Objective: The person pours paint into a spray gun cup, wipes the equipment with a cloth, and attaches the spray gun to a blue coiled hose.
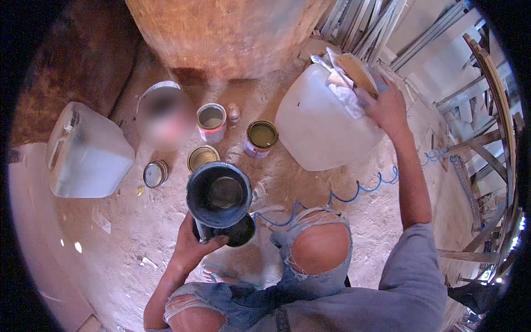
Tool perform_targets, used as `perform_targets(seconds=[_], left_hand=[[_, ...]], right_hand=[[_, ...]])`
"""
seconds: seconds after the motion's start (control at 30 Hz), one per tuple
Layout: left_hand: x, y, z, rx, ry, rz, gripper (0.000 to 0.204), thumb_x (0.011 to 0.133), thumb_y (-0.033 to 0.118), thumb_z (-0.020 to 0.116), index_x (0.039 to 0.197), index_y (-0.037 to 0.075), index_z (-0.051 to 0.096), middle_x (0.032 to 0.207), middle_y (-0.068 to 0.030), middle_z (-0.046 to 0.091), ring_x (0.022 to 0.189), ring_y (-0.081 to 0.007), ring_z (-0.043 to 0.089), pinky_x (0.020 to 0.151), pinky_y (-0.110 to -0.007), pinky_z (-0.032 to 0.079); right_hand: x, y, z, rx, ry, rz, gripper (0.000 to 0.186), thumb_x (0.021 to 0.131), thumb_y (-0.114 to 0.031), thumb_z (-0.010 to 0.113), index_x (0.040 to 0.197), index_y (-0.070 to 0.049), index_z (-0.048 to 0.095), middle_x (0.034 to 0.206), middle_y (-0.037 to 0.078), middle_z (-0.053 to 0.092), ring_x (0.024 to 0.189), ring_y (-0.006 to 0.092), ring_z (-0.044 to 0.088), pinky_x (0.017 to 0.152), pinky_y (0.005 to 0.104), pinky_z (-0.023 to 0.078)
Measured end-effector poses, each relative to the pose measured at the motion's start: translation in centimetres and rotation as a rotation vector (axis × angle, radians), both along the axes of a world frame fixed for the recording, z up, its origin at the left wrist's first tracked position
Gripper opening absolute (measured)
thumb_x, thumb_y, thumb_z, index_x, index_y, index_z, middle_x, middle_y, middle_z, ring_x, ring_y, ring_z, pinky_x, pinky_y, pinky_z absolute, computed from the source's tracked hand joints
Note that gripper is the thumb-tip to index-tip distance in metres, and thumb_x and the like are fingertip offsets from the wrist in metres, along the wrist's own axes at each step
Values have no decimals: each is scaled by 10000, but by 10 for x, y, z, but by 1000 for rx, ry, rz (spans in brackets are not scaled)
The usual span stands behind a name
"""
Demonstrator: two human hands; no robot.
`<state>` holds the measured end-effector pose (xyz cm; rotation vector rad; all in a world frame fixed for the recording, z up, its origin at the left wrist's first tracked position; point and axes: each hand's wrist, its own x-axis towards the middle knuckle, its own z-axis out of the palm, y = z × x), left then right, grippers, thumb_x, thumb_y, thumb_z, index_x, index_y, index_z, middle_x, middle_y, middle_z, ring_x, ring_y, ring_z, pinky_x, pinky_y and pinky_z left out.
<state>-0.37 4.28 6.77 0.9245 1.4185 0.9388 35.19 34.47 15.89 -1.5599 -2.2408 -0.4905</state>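
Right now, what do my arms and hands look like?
Your left hand and right hand are bare, with no gloves or watch visible. The right arm wears a grey-blue sleeve ending near the elbow; the left forearm shows bare.

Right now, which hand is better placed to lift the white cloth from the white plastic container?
Probably the right hand: it is beside the white cloth on the plastic container, while the left hand holds the dark round cup, farther away.
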Motion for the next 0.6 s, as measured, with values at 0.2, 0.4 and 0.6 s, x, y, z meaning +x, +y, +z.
perform_targets(seconds=[0.2,0.4,0.6], left_hand=[[7,13,10,-10,20,-73,779,658,113,827,1303,24,399,1183,-108,559,1136,-198,529,1008,-339,393],[13,11,4,-23,64,-98,767,668,86,814,1309,36,395,1189,-109,558,1140,-198,530,1004,-338,397],[21,8,6,-55,-34,-43,820,662,105,819,1349,29,379,1248,-115,533,1164,-208,512,1021,-336,379]], right_hand=[[27,12,-11,-436,184,-30,636,762,-311,625,1340,-86,481,1191,230,596,1106,349,580,965,391,428],[31,25,-12,-406,166,2,567,799,-217,598,1314,-9,481,1231,235,571,1143,344,553,996,387,395],[51,45,2,-119,157,108,499,865,-310,586,1268,-22,528,1052,228,639,946,346,627,854,420,475]])
